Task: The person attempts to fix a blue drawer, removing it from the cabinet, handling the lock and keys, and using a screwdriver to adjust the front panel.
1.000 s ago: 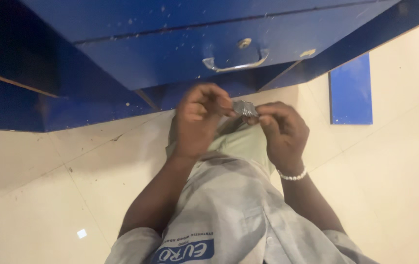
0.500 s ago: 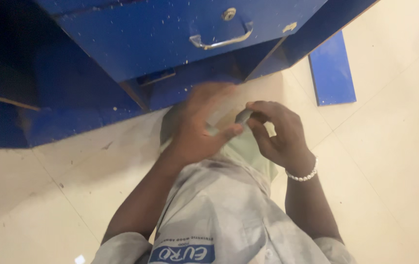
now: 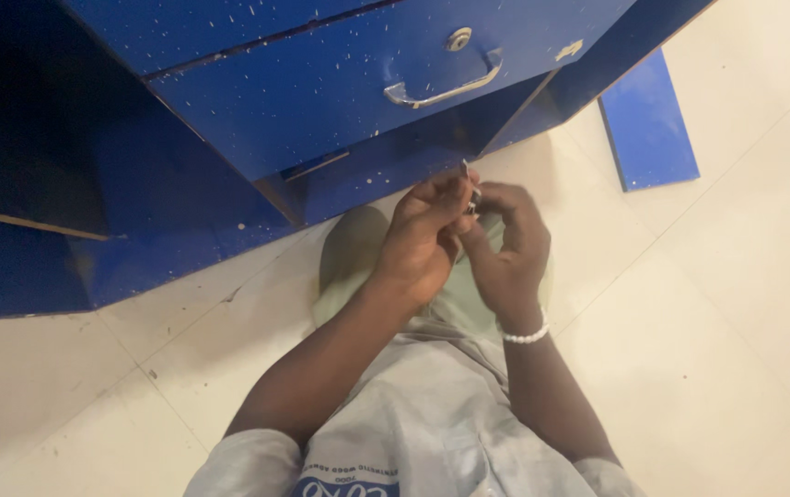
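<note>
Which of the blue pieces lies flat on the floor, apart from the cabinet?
The small blue board at the upper right lies flat on the tiles, loose. The drawer, with its metal handle, sits in the cabinet.

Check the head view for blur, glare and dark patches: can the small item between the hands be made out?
Head view: mostly sharp, even light, no glare. The cabinet recess at upper left is nearly black. The left hand and right hand show clearly, but the item pinched between them is too small and hidden to identify.
</note>
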